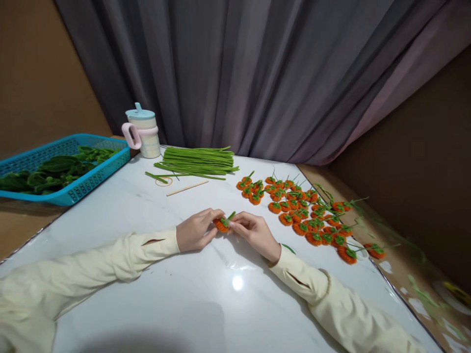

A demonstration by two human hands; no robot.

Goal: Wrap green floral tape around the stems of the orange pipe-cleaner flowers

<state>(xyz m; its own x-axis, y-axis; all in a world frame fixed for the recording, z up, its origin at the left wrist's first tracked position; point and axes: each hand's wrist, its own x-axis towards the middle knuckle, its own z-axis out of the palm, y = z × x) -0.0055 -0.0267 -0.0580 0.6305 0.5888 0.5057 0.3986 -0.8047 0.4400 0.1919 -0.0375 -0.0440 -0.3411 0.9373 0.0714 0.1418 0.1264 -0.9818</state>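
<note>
Between my hands, above the middle of the white tabletop, is a small orange pumpkin-shaped ornament with a green top and a short green stem sticking up. My left hand grips its orange side between thumb and fingers. From the other side, my right hand pinches at the edge of its green top; the fingertips partly hide what they hold. Many similar orange ornaments lie in a group to the right, several with thin stems standing out. Green fuzzy craft stems are piled beyond my hands.
A thin wooden stick and a tan rubber band lie near the pile. A lidded tumbler stands at the back left. Beside it is a blue basket of green pieces. A white tape roll sits at the right edge.
</note>
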